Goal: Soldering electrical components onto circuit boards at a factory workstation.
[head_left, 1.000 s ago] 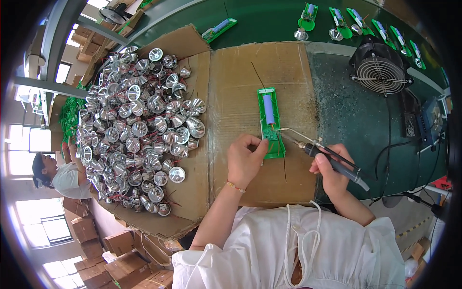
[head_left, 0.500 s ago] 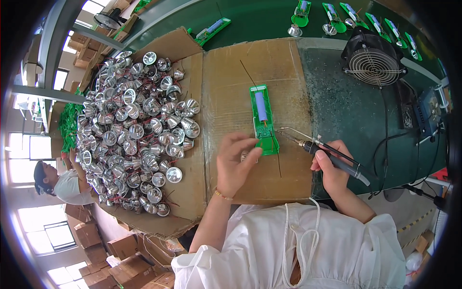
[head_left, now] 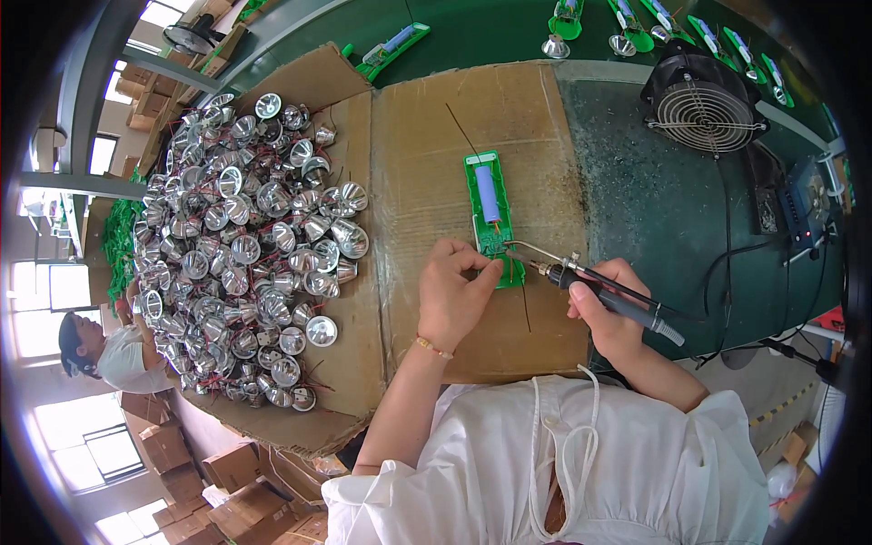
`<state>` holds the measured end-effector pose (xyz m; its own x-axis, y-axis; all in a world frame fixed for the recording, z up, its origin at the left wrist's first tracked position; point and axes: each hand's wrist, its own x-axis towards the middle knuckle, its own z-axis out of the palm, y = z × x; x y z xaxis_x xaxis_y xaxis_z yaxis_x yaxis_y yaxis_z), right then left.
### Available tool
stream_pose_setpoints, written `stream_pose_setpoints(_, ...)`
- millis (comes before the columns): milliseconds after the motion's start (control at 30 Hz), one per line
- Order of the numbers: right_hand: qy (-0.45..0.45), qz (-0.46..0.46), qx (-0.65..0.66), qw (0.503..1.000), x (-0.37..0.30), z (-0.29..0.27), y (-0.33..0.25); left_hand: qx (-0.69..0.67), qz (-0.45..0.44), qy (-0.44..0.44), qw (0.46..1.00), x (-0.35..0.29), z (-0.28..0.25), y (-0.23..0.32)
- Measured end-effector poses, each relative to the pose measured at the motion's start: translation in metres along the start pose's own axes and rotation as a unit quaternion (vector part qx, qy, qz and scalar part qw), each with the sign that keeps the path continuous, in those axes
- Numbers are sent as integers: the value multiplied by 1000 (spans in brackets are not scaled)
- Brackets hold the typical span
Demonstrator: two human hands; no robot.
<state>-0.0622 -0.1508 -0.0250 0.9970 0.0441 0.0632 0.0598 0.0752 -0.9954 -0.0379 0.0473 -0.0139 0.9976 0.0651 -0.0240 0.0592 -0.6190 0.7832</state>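
A green plastic housing point(head_left: 502, 195) lies lengthwise on the cardboard in front of me. It holds a purple cylindrical battery point(head_left: 487, 193) and, nearer me, a small green circuit board point(head_left: 491, 240). My left hand point(head_left: 457, 289) is closed in a pinch at the board's near left side; whatever is between its fingertips is too small or hidden. My right hand point(head_left: 610, 309) grips a soldering iron point(head_left: 616, 305) with a thin curved metal tube point(head_left: 540, 249) fixed along it. The iron's tip is at the near part of the housing, close to my left fingertips. Thin dark wires stick out past both housing ends.
A big heap of silver reflector cups point(head_left: 245, 245) with red wires fills a cardboard tray point(head_left: 356, 318) on the left. A black fan point(head_left: 707, 113) stands at the far right, near a blue control box point(head_left: 805, 204). More green housings point(head_left: 392, 53) lie at the back. Another person point(head_left: 123, 354) sits beyond the heap.
My left hand has moved right and closed from spread fingers into a pinch by the board. The soldering iron has shifted slightly left, bringing its tip nearer those fingers.
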Motion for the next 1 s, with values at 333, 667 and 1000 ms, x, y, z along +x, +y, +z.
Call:
stream_pose_setpoints(333,59,54,81,993,-1,3,-5,-9,-9,1,1000,3,2,-2)
stream_pose_setpoints(667,82,17,82,993,-3,-13,3,-27,-20,6,999,1,3,0)
stream_pose_setpoints(1000,105,15,77,991,5,-36,3,24,-14,27,999,-4,2,9)
